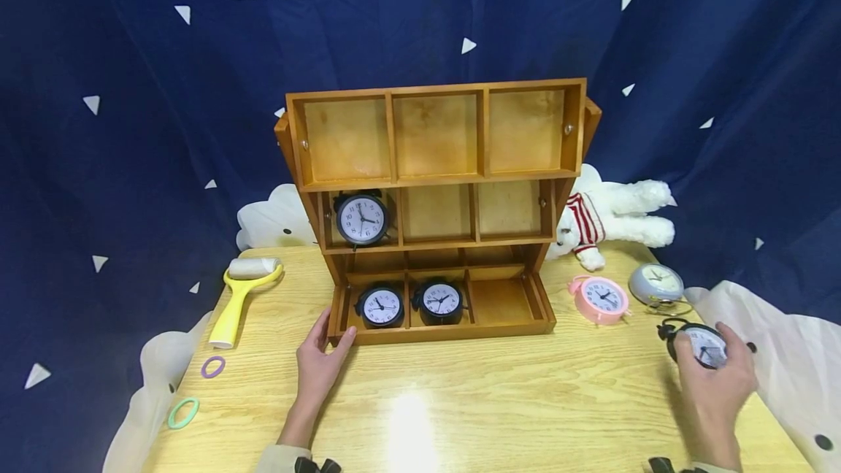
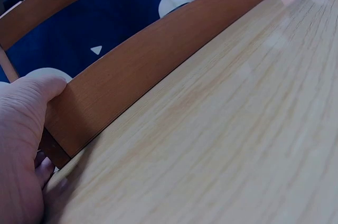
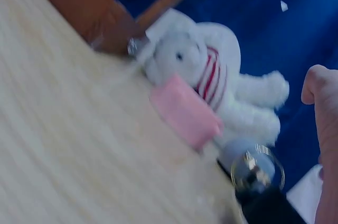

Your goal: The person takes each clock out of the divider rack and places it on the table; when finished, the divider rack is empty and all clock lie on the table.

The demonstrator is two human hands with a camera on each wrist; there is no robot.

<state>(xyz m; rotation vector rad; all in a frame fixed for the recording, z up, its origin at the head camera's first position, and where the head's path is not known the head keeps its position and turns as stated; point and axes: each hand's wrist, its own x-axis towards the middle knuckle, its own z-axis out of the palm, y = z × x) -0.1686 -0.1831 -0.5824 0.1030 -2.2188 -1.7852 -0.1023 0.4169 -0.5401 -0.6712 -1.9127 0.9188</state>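
Note:
At the right of the head view my right hand (image 1: 719, 378) holds a black twin-bell alarm clock (image 1: 704, 347) by its sides, its white dial tipped up above the table. In the right wrist view that black clock (image 3: 269, 205) shows only partly, beside blurred metal. My left hand (image 1: 320, 363) grips the front left corner of a tiered wooden shelf (image 1: 447, 335), with the thumb over the front rail (image 2: 132, 76) in the left wrist view. Two black alarm clocks, a left one (image 1: 382, 307) and a middle one (image 1: 441, 301), lie in the bottom tier. Another black clock (image 1: 362, 220) sits in the middle tier's left compartment.
Right of the shelf lie a pink alarm clock (image 1: 602, 298), a grey-blue clock (image 1: 657, 283) and a white plush toy (image 1: 624, 217). On the left are a yellow lint roller (image 1: 233, 312), a purple ring (image 1: 213, 367) and a green ring (image 1: 183, 412). A blue curtain (image 1: 420, 20) hangs behind.

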